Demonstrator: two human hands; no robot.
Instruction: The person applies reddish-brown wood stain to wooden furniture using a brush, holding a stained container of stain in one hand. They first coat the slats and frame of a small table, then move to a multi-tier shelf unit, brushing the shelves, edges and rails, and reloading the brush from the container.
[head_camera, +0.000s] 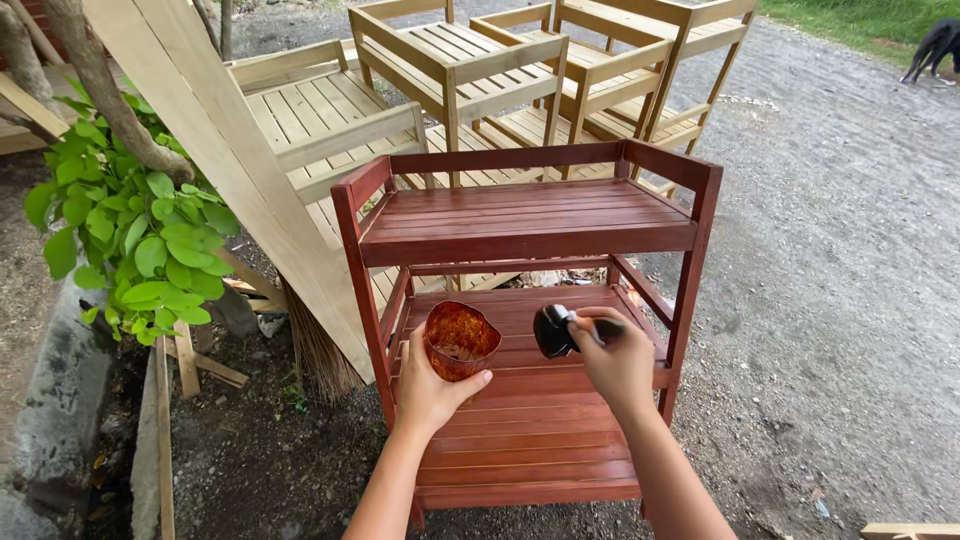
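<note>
**Stain cup in one hand, brush in the other, over the red shelf rack**

Far to my left a leafy green plant (140, 240) hangs off a bent tree trunk (110, 90), and a long pale plank (230, 170) leans down across the ground just beside it. Loose wood scraps (200, 365) lie in the dirt below.

My left hand (430, 390) is cupped under a cut-off plastic cup (460, 340), fingers wrapped round its base and thumb pressed against the side; the cup is streaked reddish-brown inside and held upright above the rack's lower shelf.

Just right of it, close but not touching, my right hand (618, 362) is closed round the handle of a brush (555, 330), its dark head pointing left towards the cup. I pinch the handle between thumb and curled fingers.

Both hands hover over the reddish-brown stained wooden rack (520, 225), which stands on the ground with slatted shelves; the upper one is bare.

Behind it stand several unpainted slatted wooden chairs (460, 70). To the right runs a gravel road (840, 220), and at the far top corner a dark dog (930, 45) stands near the grass
</note>
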